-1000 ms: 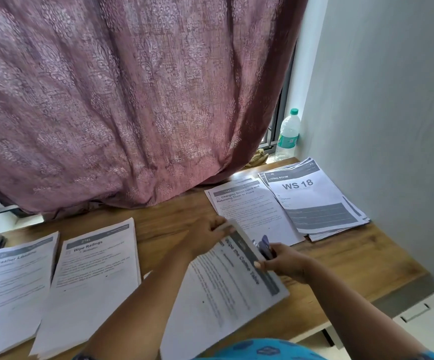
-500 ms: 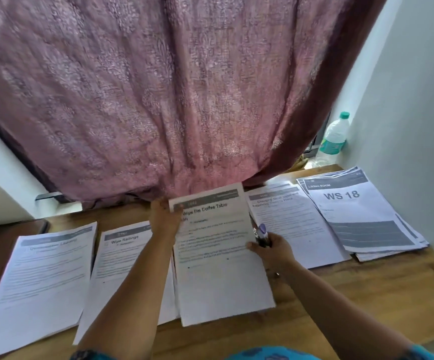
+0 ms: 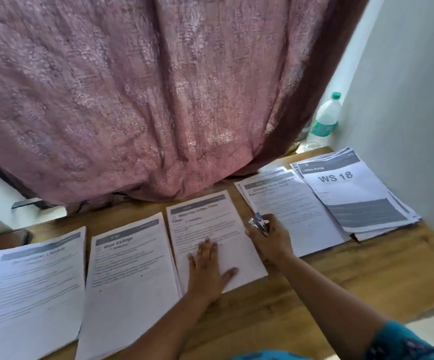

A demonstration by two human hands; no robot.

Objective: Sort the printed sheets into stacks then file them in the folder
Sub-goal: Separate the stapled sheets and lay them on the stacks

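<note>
So the middle white printed paper stack point(image 3: 210, 229) lies flat on the wooden tabletop point(image 3: 340, 281), right under the left hand point(image 3: 206, 268), which presses down on it with straight, spread fingers. The right hand point(image 3: 271, 236) rests at that stack's right edge, fingers curled round a small blue-and-silver stapler point(image 3: 258, 223). Four more white printed stacks lie alongside.

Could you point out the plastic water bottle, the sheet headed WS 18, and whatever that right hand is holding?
Clear plastic water bottle with green cap point(image 3: 324, 120): head view, on its label.
White printed sheet headed WS 18 point(image 3: 340, 188): head view, below the heading.
Small blue and silver stapler point(image 3: 258, 222): head view, on its metal body.
</note>
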